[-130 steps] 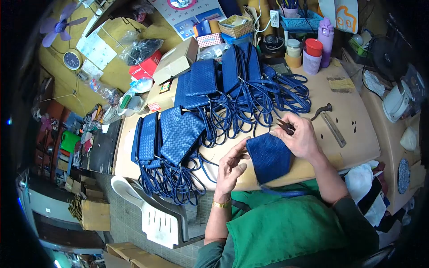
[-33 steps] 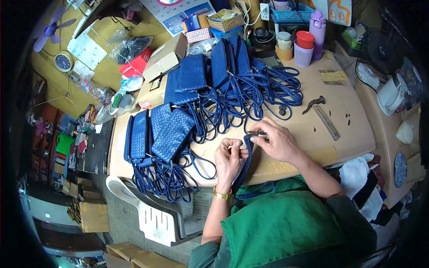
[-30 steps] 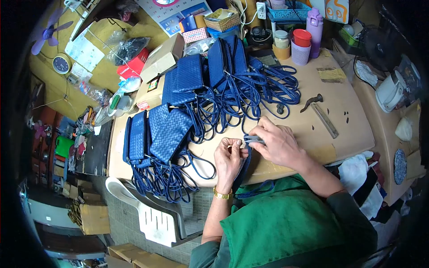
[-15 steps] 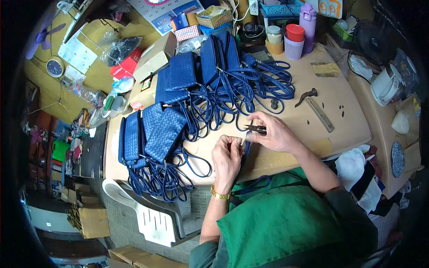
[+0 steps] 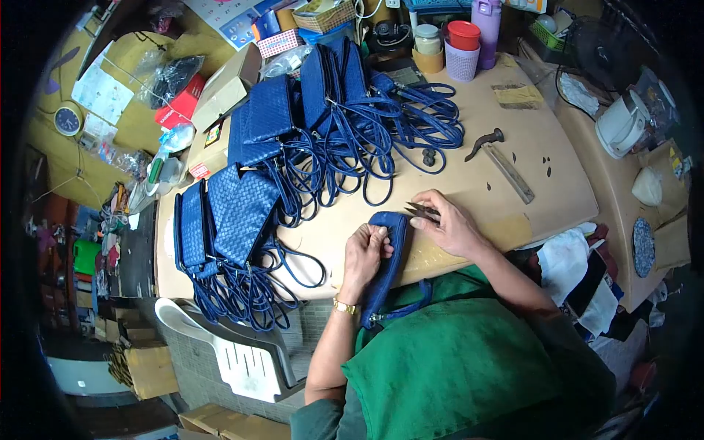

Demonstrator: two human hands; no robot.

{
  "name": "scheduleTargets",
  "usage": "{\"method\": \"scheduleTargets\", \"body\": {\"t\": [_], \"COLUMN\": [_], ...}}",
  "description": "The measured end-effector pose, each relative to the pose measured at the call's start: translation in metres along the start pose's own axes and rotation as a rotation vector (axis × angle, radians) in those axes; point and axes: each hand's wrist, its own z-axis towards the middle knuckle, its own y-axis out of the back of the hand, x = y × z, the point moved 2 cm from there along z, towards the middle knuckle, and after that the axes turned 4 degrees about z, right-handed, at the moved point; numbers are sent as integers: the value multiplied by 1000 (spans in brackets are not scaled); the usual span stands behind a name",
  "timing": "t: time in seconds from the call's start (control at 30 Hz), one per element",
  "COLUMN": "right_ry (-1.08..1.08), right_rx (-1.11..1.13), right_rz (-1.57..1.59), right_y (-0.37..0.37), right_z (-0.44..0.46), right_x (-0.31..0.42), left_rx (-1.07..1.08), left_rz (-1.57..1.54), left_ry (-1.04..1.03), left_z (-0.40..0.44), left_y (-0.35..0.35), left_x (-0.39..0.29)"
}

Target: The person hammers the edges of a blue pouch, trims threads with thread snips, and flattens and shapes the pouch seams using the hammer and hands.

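My left hand (image 5: 365, 255) is closed on a blue pouch (image 5: 386, 277), which lies lengthwise over the table's front edge with its zipper side up. A blue strap hangs from the pouch's lower end, beside the green apron (image 5: 447, 352). Dark snips (image 5: 424, 212) are in my right hand (image 5: 449, 226), just right of the pouch's upper end, their tips pointing left and clear of it. Farther left on the table (image 5: 521, 198) lie woven blue pouches (image 5: 243, 213) with looped straps, and more pouches (image 5: 270, 110) are stacked behind them.
A hammer-like tool (image 5: 506, 169) lies right of centre, with small dark bits around it. Jars and a purple bottle (image 5: 485, 33) stand at the back. An open carton (image 5: 226, 84) is at the back left. A white plastic chair (image 5: 246, 359) stands before the table.
The pouch has turned so its zipper side faces up, and its strap end now shows. My right hand with the snips has moved slightly off it. The whole view has shifted.
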Motion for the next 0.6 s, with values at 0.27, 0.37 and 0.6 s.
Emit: {"method": "scheduleTargets", "body": {"t": [0.27,0.37,0.6], "right_ry": [121,96,127], "right_rx": [115,125,1], "right_rz": [-488,-485,-506], "right_y": [-7,-11,-17], "right_z": [-25,-23,-27], "right_x": [21,14,-5], "left_rx": [-95,-155,-233], "left_rz": [-131,-85,-38], "left_ry": [-69,-106,-255], "left_z": [-4,-4,-13], "left_y": [-24,-27,-29], "left_x": [22,26,35]}}
